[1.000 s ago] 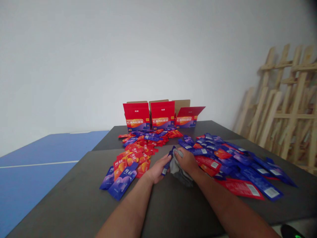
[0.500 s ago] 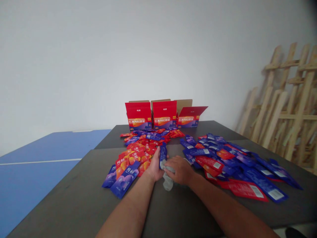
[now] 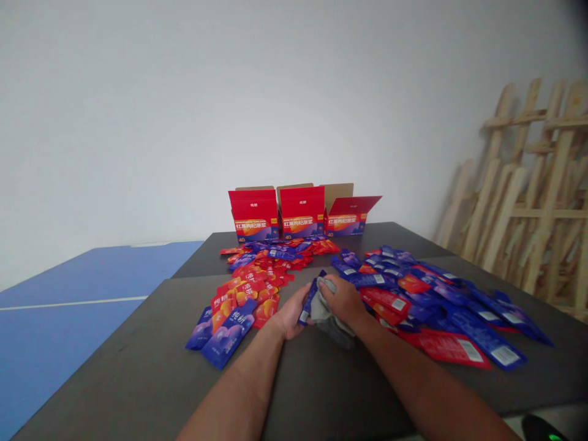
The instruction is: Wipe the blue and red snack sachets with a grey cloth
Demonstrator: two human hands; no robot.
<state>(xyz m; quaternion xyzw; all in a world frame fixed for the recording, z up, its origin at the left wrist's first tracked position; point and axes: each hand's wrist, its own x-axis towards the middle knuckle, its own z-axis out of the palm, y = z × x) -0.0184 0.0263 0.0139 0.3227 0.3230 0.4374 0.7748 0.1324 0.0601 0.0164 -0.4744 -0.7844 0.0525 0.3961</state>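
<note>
My left hand (image 3: 291,311) is closed on a blue sachet (image 3: 309,306), which stands tilted above the dark table. In my right hand (image 3: 343,299) is a crumpled grey cloth (image 3: 327,320), pressed against the sachet's right side near its upper end. The cloth's lower part hangs below my fingers. Left of my hands lies a spread of red and orange sachets (image 3: 248,286), with two blue-purple sachets (image 3: 228,334) at its near end. A looser heap of blue and red sachets (image 3: 432,300) lies to the right, several with white barcode labels up.
Three red boxes (image 3: 301,214) with raised flaps stand at the back of the dark table (image 3: 151,367). More mixed sachets (image 3: 285,250) lie before them. A blue table (image 3: 92,331) adjoins on the left. Wooden easels (image 3: 528,196) lean against the right wall.
My right hand and the cloth have moved up along the sachet, with more cloth now showing. The sachet has tilted to the right. The whole view has shifted slightly.
</note>
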